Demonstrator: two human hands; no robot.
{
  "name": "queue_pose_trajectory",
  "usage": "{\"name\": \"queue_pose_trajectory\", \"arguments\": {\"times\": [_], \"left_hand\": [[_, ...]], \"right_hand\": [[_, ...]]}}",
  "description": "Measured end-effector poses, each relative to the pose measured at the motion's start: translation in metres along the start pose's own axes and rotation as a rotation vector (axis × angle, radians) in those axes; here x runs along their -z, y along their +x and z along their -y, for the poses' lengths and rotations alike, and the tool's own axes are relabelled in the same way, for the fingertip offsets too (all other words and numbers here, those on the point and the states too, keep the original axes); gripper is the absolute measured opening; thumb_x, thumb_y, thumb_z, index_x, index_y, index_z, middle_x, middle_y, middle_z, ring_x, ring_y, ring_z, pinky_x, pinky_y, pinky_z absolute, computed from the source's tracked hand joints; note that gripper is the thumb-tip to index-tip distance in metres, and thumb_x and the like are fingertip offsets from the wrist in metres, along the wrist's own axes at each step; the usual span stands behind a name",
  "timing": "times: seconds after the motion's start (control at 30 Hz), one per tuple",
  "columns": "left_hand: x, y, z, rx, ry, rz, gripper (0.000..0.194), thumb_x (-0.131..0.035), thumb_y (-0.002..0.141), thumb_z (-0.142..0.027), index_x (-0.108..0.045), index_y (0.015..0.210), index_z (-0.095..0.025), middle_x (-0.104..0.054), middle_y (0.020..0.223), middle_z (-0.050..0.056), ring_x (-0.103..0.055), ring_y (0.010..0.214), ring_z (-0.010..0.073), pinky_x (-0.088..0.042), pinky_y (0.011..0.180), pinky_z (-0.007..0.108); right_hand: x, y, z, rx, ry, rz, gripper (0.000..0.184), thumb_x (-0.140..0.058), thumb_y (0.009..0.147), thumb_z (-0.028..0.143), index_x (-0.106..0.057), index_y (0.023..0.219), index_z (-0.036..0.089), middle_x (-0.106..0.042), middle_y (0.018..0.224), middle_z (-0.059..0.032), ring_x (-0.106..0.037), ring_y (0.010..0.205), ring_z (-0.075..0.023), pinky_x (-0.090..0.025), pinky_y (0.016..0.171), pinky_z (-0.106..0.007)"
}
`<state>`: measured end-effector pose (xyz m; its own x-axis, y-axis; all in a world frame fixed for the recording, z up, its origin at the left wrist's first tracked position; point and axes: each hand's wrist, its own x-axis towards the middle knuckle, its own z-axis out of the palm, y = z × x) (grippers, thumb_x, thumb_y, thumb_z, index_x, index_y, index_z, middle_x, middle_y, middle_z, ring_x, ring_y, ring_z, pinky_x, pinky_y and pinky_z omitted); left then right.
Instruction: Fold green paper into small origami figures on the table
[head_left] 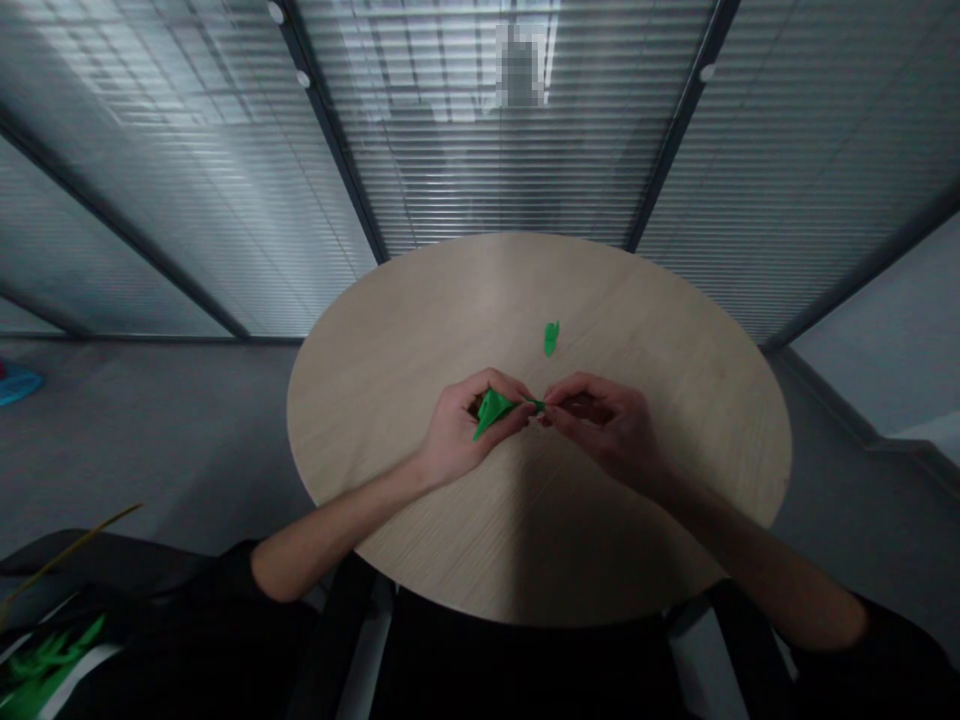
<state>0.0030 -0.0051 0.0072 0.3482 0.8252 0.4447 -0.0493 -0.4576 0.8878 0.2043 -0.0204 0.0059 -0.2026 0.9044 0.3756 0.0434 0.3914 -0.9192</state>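
My left hand is closed around a bright green, thin, leaf-like piece above the middle of the round table. The piece's wider, pointed part shows between thumb and fingers, and a narrow end sticks out to the right. My right hand pinches that narrow end with thumb and fingertips, so both hands meet at it. Its exact kind is too small to make out. A second, smaller green piece lies on the table just beyond my hands, touched by neither.
The round wooden table stands before glass panels with blinds. At the lower left are green items with white edges and a thin yellow stick. A blue object lies on the floor at far left.
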Motion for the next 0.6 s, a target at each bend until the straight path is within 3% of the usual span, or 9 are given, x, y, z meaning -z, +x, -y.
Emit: {"name": "queue_pose_trajectory", "arguments": {"times": [0.3, 0.6], "left_hand": [[-0.0005, -0.0008, 0.0019, 0.075, -0.036, -0.017, 0.015, -0.076, 0.087, -0.025, -0.064, 0.084, -0.016, -0.072, 0.089, 0.006, -0.07, 0.071, 0.0138, -0.057, 0.065, 0.026], [-0.0009, -0.0012, 0.002, 0.027, 0.042, 0.0, 0.012, -0.074, 0.088, -0.023, -0.065, 0.086, -0.017, -0.071, 0.09, 0.006, -0.069, 0.074, 0.0134, -0.056, 0.067, 0.026]], "right_hand": [[-0.0011, -0.0002, -0.0011, 0.038, -0.07, -0.034, 0.009, -0.077, 0.082, 0.022, -0.068, 0.083, 0.019, -0.073, 0.077, -0.0008, -0.074, 0.069, -0.0126, -0.062, 0.069, -0.022], [0.0013, 0.0018, -0.0011, 0.055, -0.184, 0.004, 0.008, -0.071, 0.084, 0.022, -0.065, 0.082, 0.019, -0.069, 0.073, 0.0007, -0.07, 0.064, -0.0111, -0.06, 0.063, -0.02]]}}
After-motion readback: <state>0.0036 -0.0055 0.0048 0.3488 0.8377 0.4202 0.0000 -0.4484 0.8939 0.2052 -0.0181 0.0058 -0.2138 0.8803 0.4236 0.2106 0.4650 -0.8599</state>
